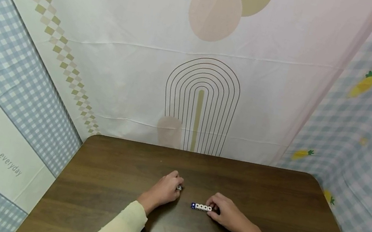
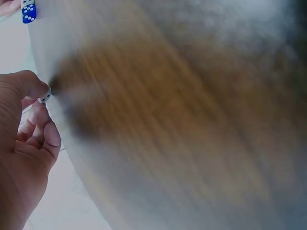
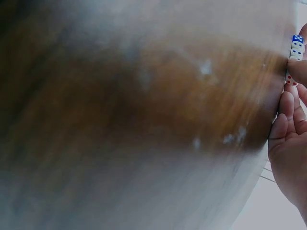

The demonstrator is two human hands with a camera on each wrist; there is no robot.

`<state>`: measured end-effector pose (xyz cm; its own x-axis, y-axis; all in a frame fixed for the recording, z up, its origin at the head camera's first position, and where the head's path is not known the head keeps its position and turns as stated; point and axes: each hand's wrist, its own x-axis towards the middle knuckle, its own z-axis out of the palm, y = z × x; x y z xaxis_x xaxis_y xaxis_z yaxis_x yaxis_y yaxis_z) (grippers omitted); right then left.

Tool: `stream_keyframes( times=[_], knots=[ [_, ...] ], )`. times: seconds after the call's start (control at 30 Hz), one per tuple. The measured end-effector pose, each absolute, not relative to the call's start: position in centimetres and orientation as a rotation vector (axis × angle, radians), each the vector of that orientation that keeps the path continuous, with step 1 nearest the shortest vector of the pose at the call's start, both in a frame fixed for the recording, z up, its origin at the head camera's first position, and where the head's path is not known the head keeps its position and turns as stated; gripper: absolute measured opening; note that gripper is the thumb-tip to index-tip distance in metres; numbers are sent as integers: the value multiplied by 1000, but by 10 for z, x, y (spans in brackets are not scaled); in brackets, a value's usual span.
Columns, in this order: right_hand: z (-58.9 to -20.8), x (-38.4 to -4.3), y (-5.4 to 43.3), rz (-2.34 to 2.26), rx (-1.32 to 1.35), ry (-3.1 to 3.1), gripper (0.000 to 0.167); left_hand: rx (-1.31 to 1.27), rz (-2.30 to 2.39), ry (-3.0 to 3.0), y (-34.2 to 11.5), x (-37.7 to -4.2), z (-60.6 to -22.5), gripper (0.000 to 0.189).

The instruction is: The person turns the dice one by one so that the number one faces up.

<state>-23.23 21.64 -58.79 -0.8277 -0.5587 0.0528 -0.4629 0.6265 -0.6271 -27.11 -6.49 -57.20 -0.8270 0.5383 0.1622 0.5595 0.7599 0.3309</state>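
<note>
A short row of dice (image 1: 201,207) lies on the brown wooden table, one blue die (image 1: 193,206) at its left end and several white ones beside it. At the right end of the row, my right hand (image 1: 228,214) holds a white die between thumb and fingers; red dots show on a white die (image 3: 290,81) by the thumb in the right wrist view. Left of the row and apart from it, my left hand (image 1: 167,189) pinches a single white die (image 2: 45,96) between thumb and finger. The blue die (image 2: 29,14) also shows at the top of the left wrist view.
The wooden table (image 1: 117,170) has rounded far corners and meets a white patterned cloth (image 1: 131,90) at the back. Checked blue cloths hang on the left (image 1: 17,63) and the right (image 1: 355,161). Both wrist views are blurred over the tabletop.
</note>
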Motion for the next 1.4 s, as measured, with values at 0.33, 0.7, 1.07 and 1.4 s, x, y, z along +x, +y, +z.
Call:
stream_keyframes(
  times=[0.33,0.7,1.07,1.4],
  knots=[
    [-588,-232,216,-979,-859,2704,17,-851,-689,-2951,-64,-270,-573,26],
    [-588,-232,218,-985,-858,2695,16,-825,-817,-2929,-66,-269,-574,17],
    [-588,-232,217,-990,-867,2700,15,-845,-837,-2959,-67,-260,-572,17],
    [-587,-232,217,-991,-865,2697,15,-1009,-879,-2915,-58,-249,-572,20]
  ],
)
